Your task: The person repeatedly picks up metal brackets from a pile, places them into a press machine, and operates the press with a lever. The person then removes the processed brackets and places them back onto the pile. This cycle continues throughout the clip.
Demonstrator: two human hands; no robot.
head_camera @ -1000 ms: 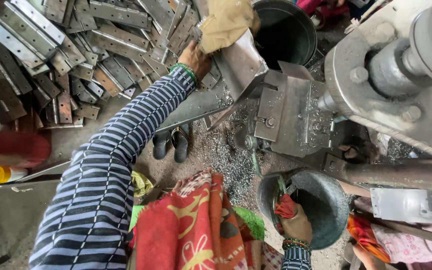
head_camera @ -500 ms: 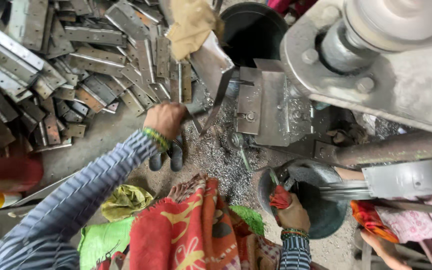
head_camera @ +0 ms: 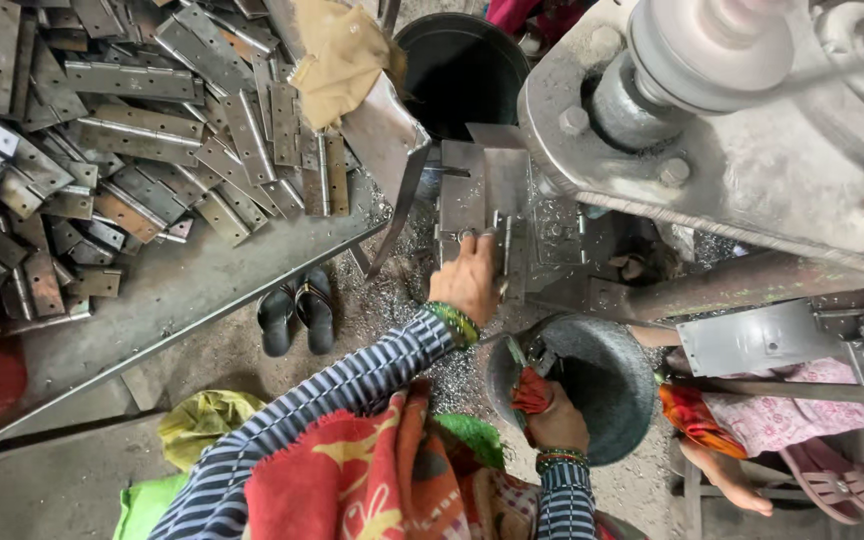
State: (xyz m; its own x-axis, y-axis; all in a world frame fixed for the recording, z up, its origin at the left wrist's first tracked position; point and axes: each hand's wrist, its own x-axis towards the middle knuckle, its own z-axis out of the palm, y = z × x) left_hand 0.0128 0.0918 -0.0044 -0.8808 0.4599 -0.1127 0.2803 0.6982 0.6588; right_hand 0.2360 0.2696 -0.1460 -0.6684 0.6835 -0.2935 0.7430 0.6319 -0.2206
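The left hand (head_camera: 469,278) presses a narrow grip on a steel hinge (head_camera: 500,250) at the machine's plate (head_camera: 482,190), while the right hand (head_camera: 552,420) clutches a red cloth (head_camera: 530,390) at the rim of a dark round basin (head_camera: 602,385), its inside apparently bare, beside the hinge-heaped counter (head_camera: 182,290).

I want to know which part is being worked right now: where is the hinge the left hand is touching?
In the head view, centre frame: the hinge lies on the machine's metal plate under the left hand, below the black bucket.

Dull grey metal hinges (head_camera: 132,150) — matt, rough dark metal bowl (head_camera: 592,385).
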